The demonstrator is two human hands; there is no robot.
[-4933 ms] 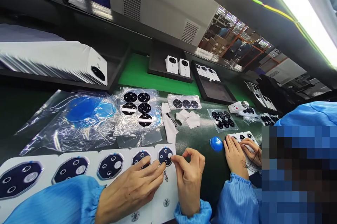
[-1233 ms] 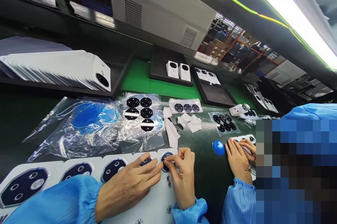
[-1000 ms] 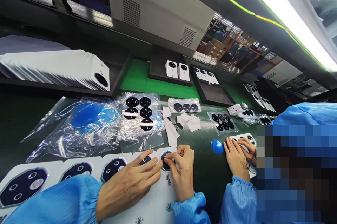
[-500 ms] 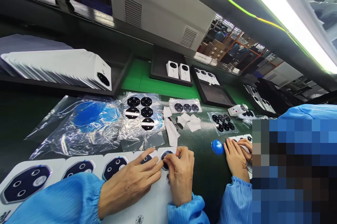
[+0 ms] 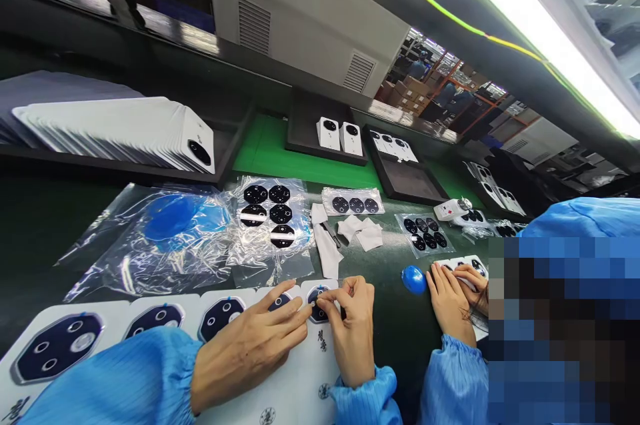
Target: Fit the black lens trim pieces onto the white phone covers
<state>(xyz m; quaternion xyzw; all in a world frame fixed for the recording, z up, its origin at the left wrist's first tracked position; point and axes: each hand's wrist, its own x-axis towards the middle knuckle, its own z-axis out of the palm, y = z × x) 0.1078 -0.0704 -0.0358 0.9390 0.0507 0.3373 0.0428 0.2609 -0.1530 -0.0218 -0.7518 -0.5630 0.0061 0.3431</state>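
Observation:
A row of white phone back covers [image 5: 280,395] lies in front of me, each with a dark octagonal camera plate [image 5: 220,318] near its top. My left hand [image 5: 253,348] lies palm down across the covers, fingers stretched toward the rightmost one and partly hiding the plate beneath. Over the plate [image 5: 316,291] of that rightmost cover, my right hand [image 5: 356,328] pinches thumb and forefinger together. Whatever sits between those fingertips is too small to make out. The left fingertips are close beside the pinch.
Behind the covers lie clear film sheets with black lens discs [image 5: 280,214], a crumpled plastic bag [image 5: 185,258] and white cloths [image 5: 327,252]. Black trays [image 5: 325,148] and a long stack of covers [image 5: 110,125] stand farther back. A co-worker's hands [image 5: 450,308] work at right, near a blue ball-like object [image 5: 413,279].
My right hand has shifted slightly right and its wrist has swung outward, uncovering more printed lettering on the rightmost cover. My left hand stays almost in place. The view has moved slightly.

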